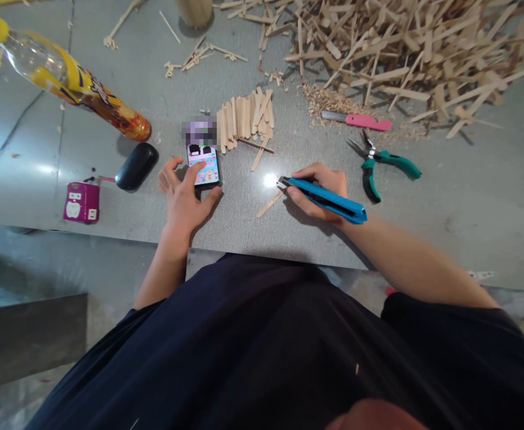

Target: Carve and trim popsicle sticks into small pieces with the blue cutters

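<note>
On the left, my left hand (185, 194) rests over a phone (205, 166) lying on the grey table, fingers spread, one fingertip on its lit screen. My right hand (318, 191) is closed around a blue utility knife (329, 198), its tip pointing left. Under that tip lies a single wooden stick (270, 204) on the tabletop. A row of flat wooden sticks (239, 122) sits just right of the phone, a few lying crosswise on top.
Green-handled pliers (372, 164) and a pink knife (367, 122) lie at the right, below a large stick pile (391, 54). A bottle (78, 83), black case (137, 167) and purple box (82, 202) are at the left. The table edge (253, 255) runs near my body.
</note>
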### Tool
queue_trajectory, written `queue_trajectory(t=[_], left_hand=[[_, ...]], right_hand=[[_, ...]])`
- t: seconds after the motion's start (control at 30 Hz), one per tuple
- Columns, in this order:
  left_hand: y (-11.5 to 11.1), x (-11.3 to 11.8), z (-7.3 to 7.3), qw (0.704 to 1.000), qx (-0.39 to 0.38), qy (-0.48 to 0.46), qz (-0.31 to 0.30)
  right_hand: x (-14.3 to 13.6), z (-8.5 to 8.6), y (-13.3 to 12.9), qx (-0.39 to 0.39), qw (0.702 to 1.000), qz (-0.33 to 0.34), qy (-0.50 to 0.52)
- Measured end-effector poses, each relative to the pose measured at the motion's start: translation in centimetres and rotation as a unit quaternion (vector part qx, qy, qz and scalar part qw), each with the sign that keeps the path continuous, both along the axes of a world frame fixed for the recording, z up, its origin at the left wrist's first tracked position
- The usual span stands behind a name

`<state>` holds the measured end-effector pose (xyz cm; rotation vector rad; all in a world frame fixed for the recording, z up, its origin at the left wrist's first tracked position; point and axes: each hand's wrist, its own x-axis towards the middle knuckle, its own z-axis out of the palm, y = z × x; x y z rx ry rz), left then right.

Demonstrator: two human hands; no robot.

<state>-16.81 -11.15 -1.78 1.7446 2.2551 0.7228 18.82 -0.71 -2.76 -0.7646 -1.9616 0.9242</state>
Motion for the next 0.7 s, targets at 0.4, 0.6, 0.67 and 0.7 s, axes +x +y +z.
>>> queue_trajectory(t=[0.4,0.6,0.67,0.7], left_hand=[[0.2,-0.9,-0.9,0.998,0.039,-0.028,0.043],[0.1,-1.1,-1.3,0.998,0.043,-0.002,0.049],[0.2,-1.2,-1.4,0.998,0.042,0.004,0.048],[0.2,-1.2,-1.4,0.998,0.042,0.006,0.048]], right_hand=[[0.1,-0.2,0.2,0.02,1.0,0.007,0.004],[0.1,-0.7,0.3,0.025,1.0,0.011,0.008],[0.0,-0.8,0.3,0.024,1.0,0.01,0.007],[0.0,-0.8,0.3,0.025,1.0,0.011,0.007]])
